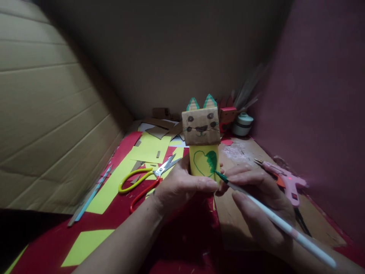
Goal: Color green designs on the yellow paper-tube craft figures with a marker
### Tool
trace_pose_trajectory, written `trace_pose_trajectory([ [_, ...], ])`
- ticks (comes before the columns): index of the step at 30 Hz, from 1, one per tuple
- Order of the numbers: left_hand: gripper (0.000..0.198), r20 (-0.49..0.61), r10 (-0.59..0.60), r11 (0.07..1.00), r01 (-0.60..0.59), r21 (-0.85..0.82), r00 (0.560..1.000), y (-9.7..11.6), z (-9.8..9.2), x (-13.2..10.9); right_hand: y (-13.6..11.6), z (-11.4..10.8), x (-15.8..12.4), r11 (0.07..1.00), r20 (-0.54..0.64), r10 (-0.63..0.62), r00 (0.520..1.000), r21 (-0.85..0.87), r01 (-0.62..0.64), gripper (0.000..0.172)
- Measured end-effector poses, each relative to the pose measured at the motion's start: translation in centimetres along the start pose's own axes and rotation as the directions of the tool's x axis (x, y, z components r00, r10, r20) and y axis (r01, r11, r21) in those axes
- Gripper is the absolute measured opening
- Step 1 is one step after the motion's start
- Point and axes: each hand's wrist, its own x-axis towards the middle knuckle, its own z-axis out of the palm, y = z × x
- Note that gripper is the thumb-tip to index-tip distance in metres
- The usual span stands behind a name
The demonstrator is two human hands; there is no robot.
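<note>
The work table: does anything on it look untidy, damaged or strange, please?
A whitish, messy patch marks the cardboard beyond the right hand, perhaps dried glue. The scissors lie open among scattered paper scraps, which looks untidy. The pink glue gun shows a red light, so it may be on.

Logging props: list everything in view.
cat figure: 1, brown-yellow, centre
pen: 1, white, right
scissors: 1, yellow-red, left
glue gun: 1, pink, right
paper: several, mostly yellow, left
stick: 1, blue, left
cardboard scraps: several, brown, back
board: 1, brown, right
cardboard panel: 1, tan, left
small figure: 1, red, back
pot: 1, pale green, back
rods: several, clear, back
walls: 2, dark, back and right
table: 1, red, below
left hand: 1, centre
right hand: 1, right
</note>
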Motion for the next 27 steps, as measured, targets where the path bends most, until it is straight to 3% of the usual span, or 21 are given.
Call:
trace_pose_trajectory([
  [18, 0.033, 0.015, 0.030, 0.999, -0.030, -0.026, 0.999, -0.34, -0.33, -0.07, 0.02, 0.04, -0.18, 1.000, 0.000, 0.009, 1.000, 0.026, -0.009, 0.041],
  [27, 0.040, 0.009, 0.013, 1.000, -0.013, 0.022, 1.000, -0.26, -0.27, 0.01, -0.22, 0.04, -0.02, 1.000, 0.036, -0.005, 0.999, -0.020, 0.006, 0.040],
])
